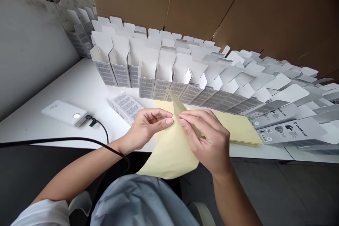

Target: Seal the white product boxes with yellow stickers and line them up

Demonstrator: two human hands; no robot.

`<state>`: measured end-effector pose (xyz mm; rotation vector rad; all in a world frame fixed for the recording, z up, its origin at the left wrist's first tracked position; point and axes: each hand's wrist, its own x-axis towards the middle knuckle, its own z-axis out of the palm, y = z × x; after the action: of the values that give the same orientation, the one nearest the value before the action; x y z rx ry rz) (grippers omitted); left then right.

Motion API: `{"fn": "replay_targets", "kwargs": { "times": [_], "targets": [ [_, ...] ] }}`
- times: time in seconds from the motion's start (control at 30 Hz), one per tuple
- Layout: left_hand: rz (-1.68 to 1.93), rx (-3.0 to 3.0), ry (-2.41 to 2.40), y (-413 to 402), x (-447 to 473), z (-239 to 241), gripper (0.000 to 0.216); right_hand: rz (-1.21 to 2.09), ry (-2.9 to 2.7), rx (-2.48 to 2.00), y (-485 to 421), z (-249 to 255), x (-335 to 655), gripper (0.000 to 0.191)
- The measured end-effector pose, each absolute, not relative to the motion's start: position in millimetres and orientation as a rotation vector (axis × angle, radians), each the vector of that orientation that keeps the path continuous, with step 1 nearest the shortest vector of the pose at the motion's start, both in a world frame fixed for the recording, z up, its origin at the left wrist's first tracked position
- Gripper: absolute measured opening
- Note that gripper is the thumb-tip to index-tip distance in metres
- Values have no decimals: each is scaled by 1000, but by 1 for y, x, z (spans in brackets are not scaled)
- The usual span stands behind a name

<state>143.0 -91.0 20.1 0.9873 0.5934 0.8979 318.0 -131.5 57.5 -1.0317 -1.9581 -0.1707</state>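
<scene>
A pale yellow sheet of paper (169,152) hangs between my hands over the front edge of the table, bent upward at its far part. My left hand (148,125) pinches it between thumb and fingers near the middle. Close beside it, my right hand (206,136) pinches the same sheet with thumb and fingertips. Beyond my right hand lies a stack of yellow sheets (235,127), and more yellow paper shows under the far side of the held sheet. A small printed box (127,106) lies on its side beyond my left hand.
Rows of open-topped white cartons (164,77) stand along the back of the white table (71,81). On the left lies a white power bank (65,113) with a black cable (79,139) crossing over my left forearm. Large brown cardboard (159,0) rises behind.
</scene>
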Motion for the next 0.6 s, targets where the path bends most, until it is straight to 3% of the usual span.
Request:
{"fn": "replay_targets", "kwargs": {
  "times": [0.4, 0.6],
  "targets": [
    [1011, 1719, 694, -96, 141, 19, 28, -11, -2059, -1162, -141, 67, 321, 10],
    [935, 1757, 774, -97, 143, 17, 36, -66, -2091, -1269, -146, 69, 321, 9]
  ]
}}
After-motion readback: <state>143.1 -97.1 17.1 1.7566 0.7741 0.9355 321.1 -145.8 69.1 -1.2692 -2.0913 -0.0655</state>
